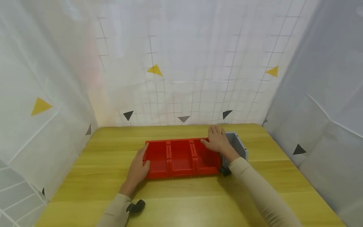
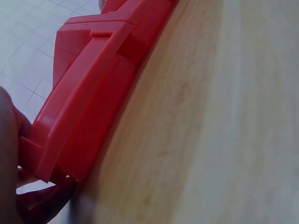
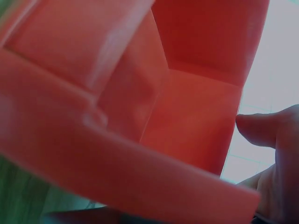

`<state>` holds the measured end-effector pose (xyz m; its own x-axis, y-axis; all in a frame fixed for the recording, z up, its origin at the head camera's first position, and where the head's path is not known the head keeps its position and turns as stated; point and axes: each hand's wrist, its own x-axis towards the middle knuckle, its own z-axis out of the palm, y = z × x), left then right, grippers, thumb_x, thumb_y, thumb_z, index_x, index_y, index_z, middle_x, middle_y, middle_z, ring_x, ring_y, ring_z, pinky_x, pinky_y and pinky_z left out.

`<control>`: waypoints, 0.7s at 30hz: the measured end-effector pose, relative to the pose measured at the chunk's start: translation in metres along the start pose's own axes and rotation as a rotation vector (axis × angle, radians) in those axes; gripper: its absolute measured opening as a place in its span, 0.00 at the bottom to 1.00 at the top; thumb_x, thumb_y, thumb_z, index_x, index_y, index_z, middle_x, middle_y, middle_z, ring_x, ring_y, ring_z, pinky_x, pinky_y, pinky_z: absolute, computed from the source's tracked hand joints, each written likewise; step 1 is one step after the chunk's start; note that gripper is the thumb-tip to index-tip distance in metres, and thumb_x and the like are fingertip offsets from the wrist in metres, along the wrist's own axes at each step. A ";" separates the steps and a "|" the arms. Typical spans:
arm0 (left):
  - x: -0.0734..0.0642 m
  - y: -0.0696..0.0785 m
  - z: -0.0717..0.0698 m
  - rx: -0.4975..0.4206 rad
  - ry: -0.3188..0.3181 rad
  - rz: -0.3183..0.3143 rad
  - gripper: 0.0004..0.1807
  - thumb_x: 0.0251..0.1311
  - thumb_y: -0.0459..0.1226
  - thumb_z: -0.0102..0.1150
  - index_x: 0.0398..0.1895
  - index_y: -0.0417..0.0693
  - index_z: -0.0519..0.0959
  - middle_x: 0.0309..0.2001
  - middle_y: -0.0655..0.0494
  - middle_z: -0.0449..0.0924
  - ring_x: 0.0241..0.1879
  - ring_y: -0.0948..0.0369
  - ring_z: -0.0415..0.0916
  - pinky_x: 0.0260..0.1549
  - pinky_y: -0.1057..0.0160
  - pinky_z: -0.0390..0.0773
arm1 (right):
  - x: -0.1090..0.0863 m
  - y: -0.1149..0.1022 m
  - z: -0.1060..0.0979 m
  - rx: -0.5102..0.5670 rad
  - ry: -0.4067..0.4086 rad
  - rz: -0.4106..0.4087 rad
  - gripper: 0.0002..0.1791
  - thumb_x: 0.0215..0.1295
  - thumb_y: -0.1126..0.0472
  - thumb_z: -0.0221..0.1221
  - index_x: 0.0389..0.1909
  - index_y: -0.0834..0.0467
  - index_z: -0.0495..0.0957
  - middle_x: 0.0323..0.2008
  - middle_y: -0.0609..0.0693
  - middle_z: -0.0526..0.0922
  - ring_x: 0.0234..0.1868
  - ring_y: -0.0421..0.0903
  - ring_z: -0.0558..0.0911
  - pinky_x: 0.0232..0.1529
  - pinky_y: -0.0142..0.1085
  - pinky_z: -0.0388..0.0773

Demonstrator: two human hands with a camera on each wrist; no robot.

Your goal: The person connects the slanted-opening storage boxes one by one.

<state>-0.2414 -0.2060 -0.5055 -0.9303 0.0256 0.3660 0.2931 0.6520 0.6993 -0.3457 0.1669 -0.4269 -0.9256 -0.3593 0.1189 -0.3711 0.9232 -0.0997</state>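
Observation:
Three red plastic bins stand side by side on the table: the left bin [image 1: 158, 175], the middle bin [image 1: 182, 172] and the right bin [image 1: 207, 171]. A grey bin [image 1: 246, 154] adjoins the right one. My left hand [image 1: 138, 167] grips the outer side wall of the left bin, thumb over the rim and fingers outside. In the left wrist view its fingers [image 2: 46, 200] curl below the red rim. Over the boundary of the right red bin and the grey bin lies my right hand [image 1: 217, 141], fingers straight toward the back, thumb [image 3: 257, 128] beside the red wall.
The bins sit on a yellow wood-grain table [image 1: 181, 201]. White sheeting [image 1: 181, 47] with triangle markers closes off the back and both sides. A black wrist camera [image 1: 136, 207] is strapped at the left cuff, another [image 1: 225, 171] at the right.

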 end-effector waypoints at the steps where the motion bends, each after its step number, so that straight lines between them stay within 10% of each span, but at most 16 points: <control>1: 0.000 0.000 0.000 0.003 -0.001 0.000 0.43 0.65 0.29 0.55 0.83 0.54 0.57 0.75 0.45 0.64 0.68 0.43 0.67 0.63 0.36 0.69 | 0.000 -0.001 0.000 0.001 -0.003 0.001 0.46 0.75 0.42 0.56 0.76 0.75 0.55 0.76 0.70 0.56 0.78 0.67 0.51 0.74 0.65 0.42; 21: -0.001 0.000 0.000 -0.007 -0.005 -0.016 0.42 0.65 0.30 0.55 0.83 0.54 0.57 0.74 0.44 0.65 0.65 0.43 0.68 0.62 0.35 0.70 | 0.000 -0.001 0.005 0.004 -0.022 0.015 0.49 0.73 0.44 0.59 0.77 0.74 0.53 0.78 0.70 0.53 0.78 0.67 0.51 0.74 0.65 0.41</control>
<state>-0.2405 -0.2061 -0.5057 -0.9358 0.0190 0.3521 0.2799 0.6474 0.7089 -0.3456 0.1654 -0.4313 -0.9324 -0.3487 0.0954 -0.3578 0.9278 -0.1057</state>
